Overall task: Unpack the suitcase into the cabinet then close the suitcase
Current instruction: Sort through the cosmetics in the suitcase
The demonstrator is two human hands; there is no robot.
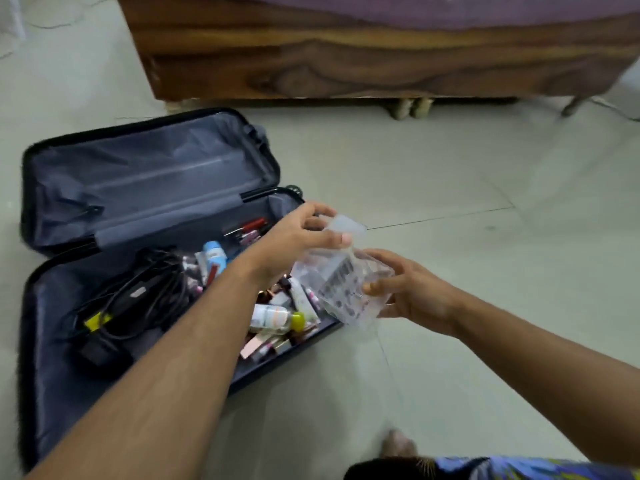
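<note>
Two hands, left [294, 240] right [412, 292], holding one clear pouch [341, 285]; one open suitcase [45, 306].

Dark print on the clear container [341, 285] is too blurred to read

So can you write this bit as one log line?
left hand: grips clear pouch top | right hand: holds pouch side | suitcase: open, still holds cables, bottles

We see a black suitcase [31, 306] lined grey, a yellow-capped bottle [277, 318] and purple bedding [433, 8] at twelve o'clock.
</note>
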